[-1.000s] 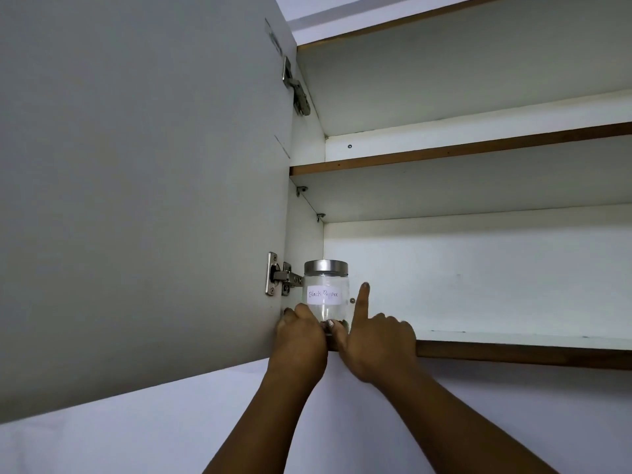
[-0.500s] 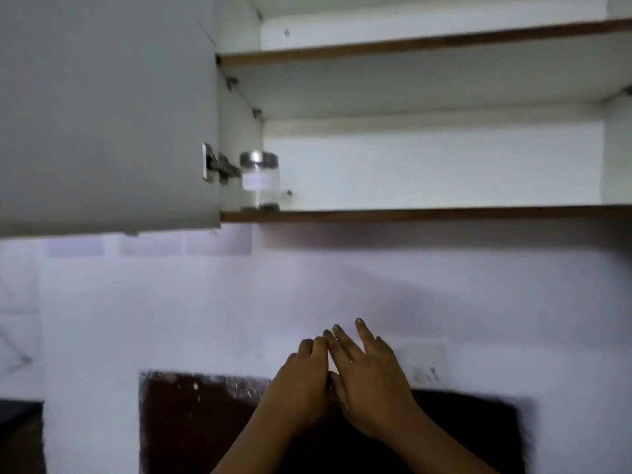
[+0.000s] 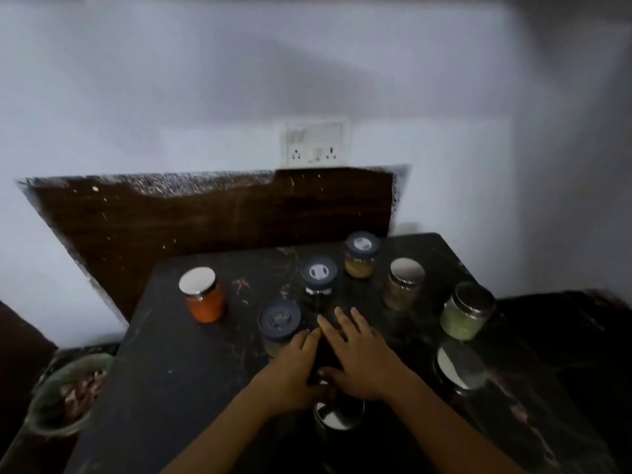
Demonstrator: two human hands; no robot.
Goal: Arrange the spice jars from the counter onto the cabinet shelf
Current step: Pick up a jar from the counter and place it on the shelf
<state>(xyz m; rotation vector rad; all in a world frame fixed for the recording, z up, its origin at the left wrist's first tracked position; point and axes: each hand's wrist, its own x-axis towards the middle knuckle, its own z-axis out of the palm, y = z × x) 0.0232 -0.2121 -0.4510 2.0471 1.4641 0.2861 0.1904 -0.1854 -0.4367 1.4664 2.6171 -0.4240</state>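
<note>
Black mottled stone makes the counter [image 3: 191,378], and eight jars stand on it, none lifted yet; the shelf is out of view.

Risks, from the left. The orange jar [image 3: 204,295] stands near the back-left corner, well apart from both hands, so it is in little danger. The grey-lid jar [image 3: 278,326] is just beside the left hand [image 3: 290,371], whose fingers are stretched out and hold nothing. A careless sweep that way would likely tip it. The near jar [image 3: 338,419] sits half hidden under both wrists, where a dropped forearm could knock it toward the front. The right hand [image 3: 359,357] is spread flat and also empty, its fingertips pointing at the dark jar [image 3: 318,280] just beyond them. In this blur I cannot tell whether either thumb touches the near jar's lid. The yellow jar [image 3: 360,256] and brown jar [image 3: 403,283] stand further back. Reaching for them means passing over the dark jar, and a wrist could clip it. The green jar [image 3: 466,311] and white jar [image 3: 460,367] stand close to the right edge, so a nudge outward might send either one over.

Room to move. Below the left edge sits a bowl [image 3: 68,391], so that side has a drop. The widest bare stone lies between the left edge and the left arm. At the back, a wooden board [image 3: 205,217] and a socket [image 3: 314,143] close off the wall. The safest path is probably straight up from the middle.
</note>
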